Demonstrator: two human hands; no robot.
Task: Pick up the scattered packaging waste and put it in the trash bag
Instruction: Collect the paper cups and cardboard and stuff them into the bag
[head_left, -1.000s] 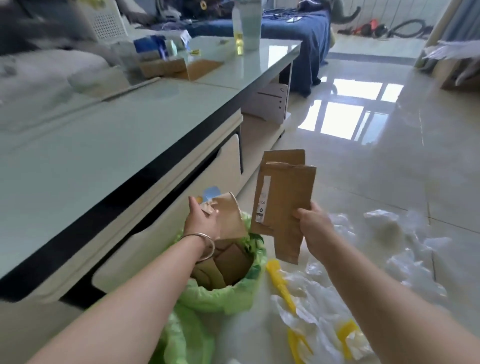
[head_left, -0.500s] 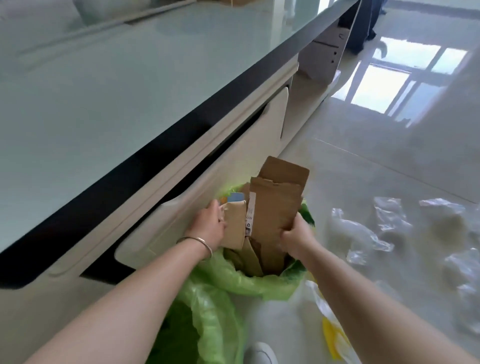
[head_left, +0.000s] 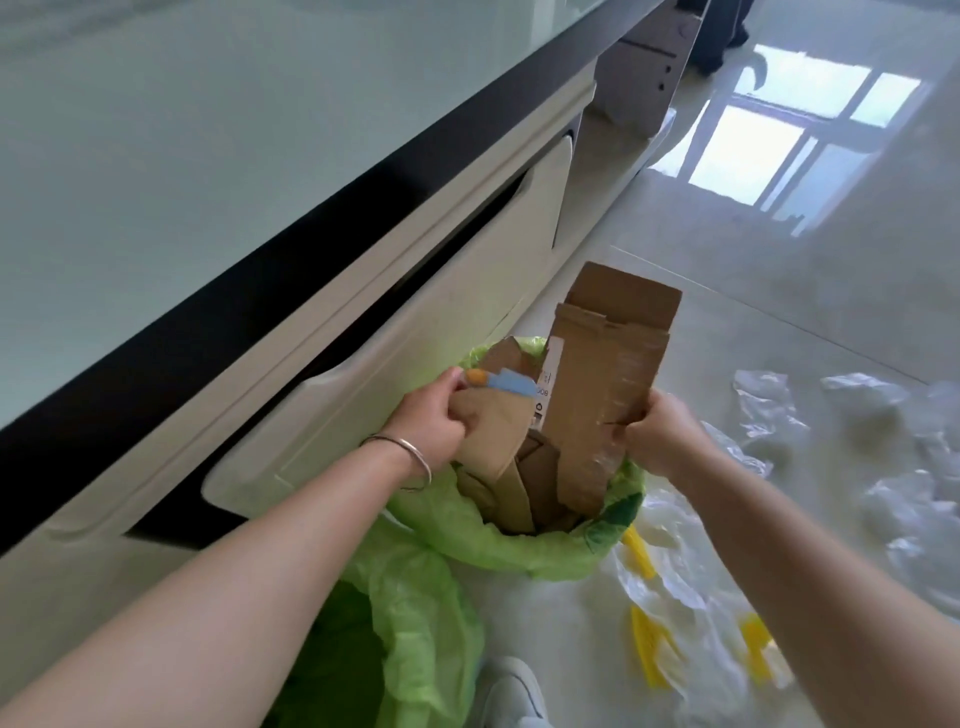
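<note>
Glossy tiled floor (head_left: 779, 291) beside a low cabinet (head_left: 395, 332). Tall cardboard sheet (head_left: 597, 395) half sunk in green trash bag (head_left: 467, 525), right hand (head_left: 657, 434) clamped on its edge; left hand (head_left: 434, 415) clenched on smaller cardboard piece (head_left: 493, 431). Best pushed straight down, bending the sheet to clear the rim. Clear plastic wrap (head_left: 769, 410) near, on the floor.
</note>
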